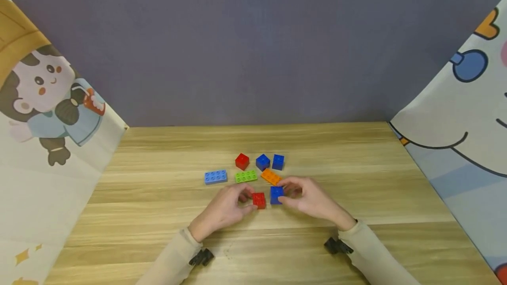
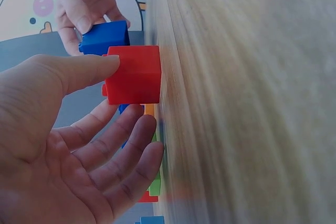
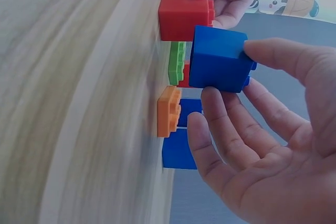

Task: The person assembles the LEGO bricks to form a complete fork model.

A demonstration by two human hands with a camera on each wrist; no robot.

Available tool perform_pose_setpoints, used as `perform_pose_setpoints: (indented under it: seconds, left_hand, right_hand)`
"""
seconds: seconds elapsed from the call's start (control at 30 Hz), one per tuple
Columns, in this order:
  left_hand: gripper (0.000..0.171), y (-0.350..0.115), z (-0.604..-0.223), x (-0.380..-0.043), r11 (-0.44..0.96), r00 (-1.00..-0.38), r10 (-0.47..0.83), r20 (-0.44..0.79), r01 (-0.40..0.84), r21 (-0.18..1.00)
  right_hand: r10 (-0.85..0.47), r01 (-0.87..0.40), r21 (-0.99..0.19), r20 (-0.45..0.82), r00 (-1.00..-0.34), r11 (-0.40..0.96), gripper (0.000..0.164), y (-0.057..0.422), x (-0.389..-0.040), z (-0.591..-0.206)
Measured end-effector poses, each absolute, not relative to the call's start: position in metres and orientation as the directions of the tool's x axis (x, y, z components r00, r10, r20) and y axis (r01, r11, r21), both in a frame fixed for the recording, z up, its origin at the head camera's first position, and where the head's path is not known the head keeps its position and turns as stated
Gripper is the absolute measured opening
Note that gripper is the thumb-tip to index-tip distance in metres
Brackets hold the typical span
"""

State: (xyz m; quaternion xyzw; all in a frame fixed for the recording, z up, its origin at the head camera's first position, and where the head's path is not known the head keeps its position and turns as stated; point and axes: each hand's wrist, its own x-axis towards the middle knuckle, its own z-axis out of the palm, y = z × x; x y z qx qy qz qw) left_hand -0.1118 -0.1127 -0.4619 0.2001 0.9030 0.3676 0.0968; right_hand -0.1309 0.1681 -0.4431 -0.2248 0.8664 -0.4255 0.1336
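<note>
My left hand (image 1: pixel 229 205) pinches a red block (image 2: pixel 134 74) between thumb and fingers, close over the wooden table. To its right, my right hand (image 1: pixel 313 198) grips a blue block (image 3: pixel 220 59) by its near and far sides, thumb nearest me. The two held blocks stand side by side with a small gap in the head view. In the right wrist view the blue block shows a space between its underside and the tabletop. Just beyond the right fingertips lies a flat orange brick (image 1: pixel 271 177), set at a slant.
A flat green brick (image 1: pixel 246 176) and a light blue brick (image 1: pixel 215 177) lie left of the orange one. Farther back sit another red block (image 1: pixel 242 161) and two blue blocks, one turned (image 1: pixel 262 162) and one straighter (image 1: pixel 278 162). A grey wall (image 1: pixel 253 47) rises behind the table (image 1: pixel 158 153).
</note>
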Motion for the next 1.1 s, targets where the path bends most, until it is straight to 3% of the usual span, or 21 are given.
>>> perform_pose_setpoints:
  seconds: [1.1]
  left_hand:
    - [0.030, -0.112, -0.462, -0.113, 0.643, -0.900, 0.435, -0.017, 0.297, 0.706]
  right_hand:
    - [-0.518, -0.321, -0.820, 0.034, -0.855, 0.475, 0.033, 0.145, -0.133, -0.433]
